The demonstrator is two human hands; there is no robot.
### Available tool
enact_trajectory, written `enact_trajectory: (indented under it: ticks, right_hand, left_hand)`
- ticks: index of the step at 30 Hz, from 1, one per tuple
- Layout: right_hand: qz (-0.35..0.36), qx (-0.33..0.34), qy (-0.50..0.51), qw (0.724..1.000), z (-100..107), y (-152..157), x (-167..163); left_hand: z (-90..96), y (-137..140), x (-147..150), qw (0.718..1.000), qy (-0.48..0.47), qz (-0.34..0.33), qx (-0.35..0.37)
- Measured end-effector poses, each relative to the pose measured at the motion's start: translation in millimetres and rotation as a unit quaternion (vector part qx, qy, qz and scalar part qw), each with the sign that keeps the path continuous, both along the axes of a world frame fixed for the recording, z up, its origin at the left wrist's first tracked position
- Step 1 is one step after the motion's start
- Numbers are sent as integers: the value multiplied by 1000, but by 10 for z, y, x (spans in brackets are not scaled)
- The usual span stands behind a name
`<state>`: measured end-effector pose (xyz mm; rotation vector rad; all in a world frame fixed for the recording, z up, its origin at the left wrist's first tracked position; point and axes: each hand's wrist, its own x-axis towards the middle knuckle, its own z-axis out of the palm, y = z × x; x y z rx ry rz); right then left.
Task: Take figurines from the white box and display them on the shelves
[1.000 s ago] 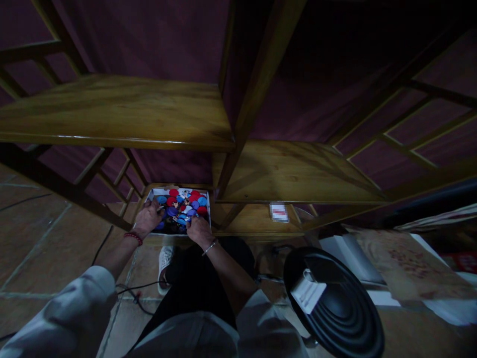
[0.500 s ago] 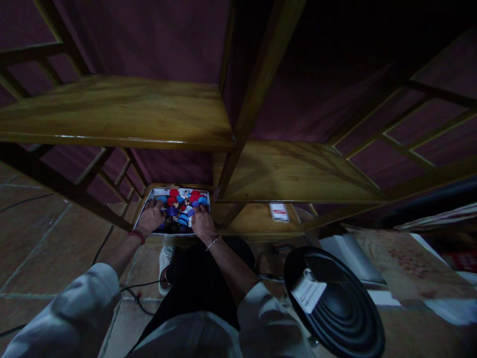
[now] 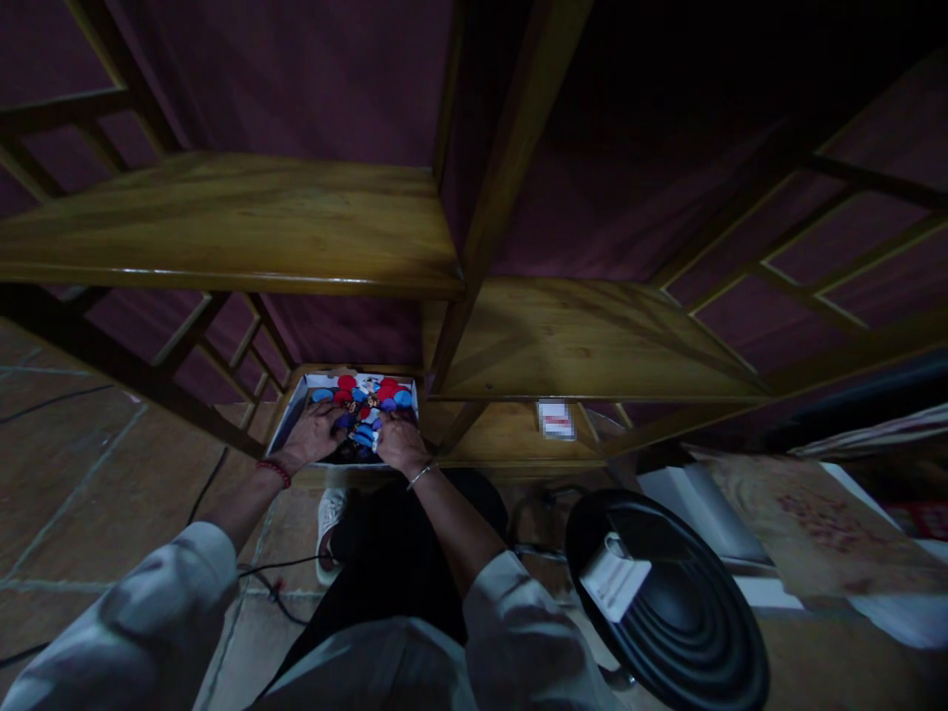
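A shallow white-rimmed box (image 3: 410, 383) rests on the low shelf in front of me. Inside lie many small pieces with rounded red, blue and purple parts, too small and dark to name; one red piece (image 3: 348, 382) sits at the back. My left hand (image 3: 315, 436) reaches over the box's left side, its fingers stretched toward a purple piece (image 3: 345, 421). On the right side, my right hand (image 3: 401, 440) has curled fingers down among the pieces, beside a blue one (image 3: 365, 435). Its fingertips are partly hidden, and I cannot make out what they hold.
A wooden upper shelf (image 3: 237, 222) overhangs the box, with another shelf (image 3: 592, 341) to its right. A small white-and-red packet (image 3: 555, 420) lies low on the right. Near my right side stands a round black stool (image 3: 688, 612) bearing a white object (image 3: 614, 583). Cables (image 3: 277, 592) cross the floor.
My left hand has moved right and deeper over the pieces, from the box's left edge toward the middle. My right hand has shifted slightly left. The box stays in place.
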<state>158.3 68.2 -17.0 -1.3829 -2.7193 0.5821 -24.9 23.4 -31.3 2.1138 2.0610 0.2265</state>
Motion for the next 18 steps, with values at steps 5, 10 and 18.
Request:
enact_trajectory:
  ticks: [5, 10, 18]
  right_hand:
    - [-9, -53, 8, 999, -9, 26, 14]
    - [-40, -64, 107, 991, -62, 68, 30]
    - [-106, -20, 100, 989, -60, 17, 16]
  left_hand:
    - [-45, 46, 257, 997, -44, -69, -11]
    - [-75, 105, 439, 992, -86, -85, -20]
    - [45, 86, 478, 994, -93, -38, -36]
